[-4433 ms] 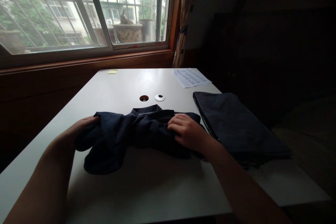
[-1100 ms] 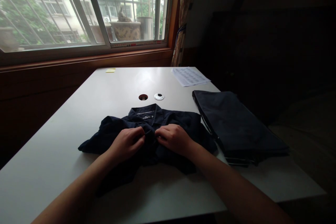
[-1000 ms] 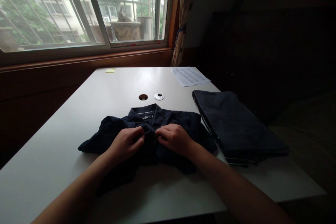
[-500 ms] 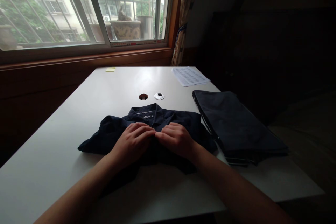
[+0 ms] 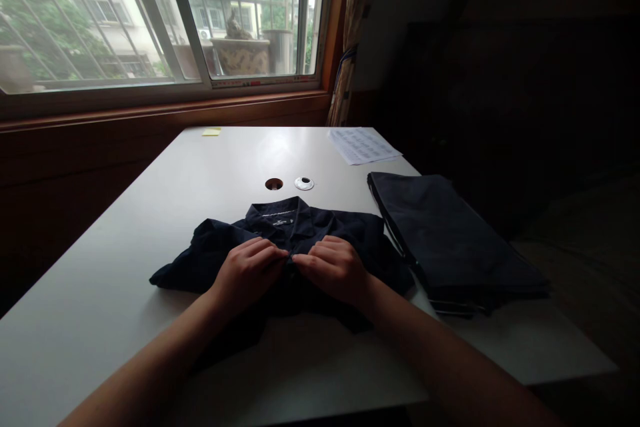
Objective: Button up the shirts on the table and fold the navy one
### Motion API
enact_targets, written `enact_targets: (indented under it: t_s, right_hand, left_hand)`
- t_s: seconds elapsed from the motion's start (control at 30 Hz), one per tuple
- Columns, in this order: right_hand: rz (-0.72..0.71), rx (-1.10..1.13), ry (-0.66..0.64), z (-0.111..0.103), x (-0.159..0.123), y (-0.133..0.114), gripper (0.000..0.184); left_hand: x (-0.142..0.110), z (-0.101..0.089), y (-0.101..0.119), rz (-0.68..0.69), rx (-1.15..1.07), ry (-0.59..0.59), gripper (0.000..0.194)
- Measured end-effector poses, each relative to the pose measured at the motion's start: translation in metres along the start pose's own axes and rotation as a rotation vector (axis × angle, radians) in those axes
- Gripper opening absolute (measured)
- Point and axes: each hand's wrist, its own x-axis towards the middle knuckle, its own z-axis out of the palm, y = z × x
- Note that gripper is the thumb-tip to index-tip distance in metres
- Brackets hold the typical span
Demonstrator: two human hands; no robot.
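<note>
A dark navy collared shirt [image 5: 345, 223] lies on the white table, its collar pointing away from me and a label showing inside the neck. Just below the collar, my left hand [image 5: 253, 270] pinches the front edge of the shirt with curled fingers. My right hand [image 5: 334, 267] grips the shirt's front from the other side. Both sets of fingertips almost meet at the middle of the front. Whatever small part lies between the fingertips is too dark to make out. The lower shirt is in shadow and partly behind my forearms.
A stack of folded dark cloth [image 5: 450, 233] lies to the right on the white table [image 5: 125, 233]. Farther back are a round cable hole [image 5: 274, 184], its white cover [image 5: 304, 183], printed papers [image 5: 364, 145] and a yellow sticky note [image 5: 211, 131]. A barred window [image 5: 240, 13] stands behind.
My fingertips have drawn slightly apart, the left hand shifting a little left and down. The shirt stays in nearly the same place.
</note>
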Motion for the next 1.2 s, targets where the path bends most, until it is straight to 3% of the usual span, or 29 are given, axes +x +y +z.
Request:
enact_targets:
  t_s: [0.2,0.3,0.6,0.8,1.0,1.2]
  right_hand:
    - [-0.115,-0.102,-0.115,-0.001,0.003,-0.002,0.012]
    - [-0.105,-0.098,-0.12,0.0,0.002,-0.001,0.012]
    - [0.152,0.036,0.138,-0.021,0.002,0.013,0.014]
    - [0.231,0.009,0.183,-0.031,0.0,0.019,0.018]
    - [0.38,-0.006,0.157,-0.026,0.002,0.028,0.013]
    - [0.521,0.014,0.05,-0.015,-0.002,0.037,0.014]
  left_hand:
    - [0.0,-0.002,0.0,-0.188,-0.149,-0.007,0.007]
    - [0.002,-0.006,0.002,-0.263,-0.197,-0.013,0.011]
    - [0.005,-0.02,-0.003,-0.575,-0.249,0.175,0.022]
    - [0.005,-0.029,-0.011,-0.718,-0.242,0.281,0.027]
    - [0.005,-0.028,-0.017,-0.648,-0.253,0.215,0.023]
    - [0.004,-0.034,-0.011,-0.173,0.0,0.144,0.016]
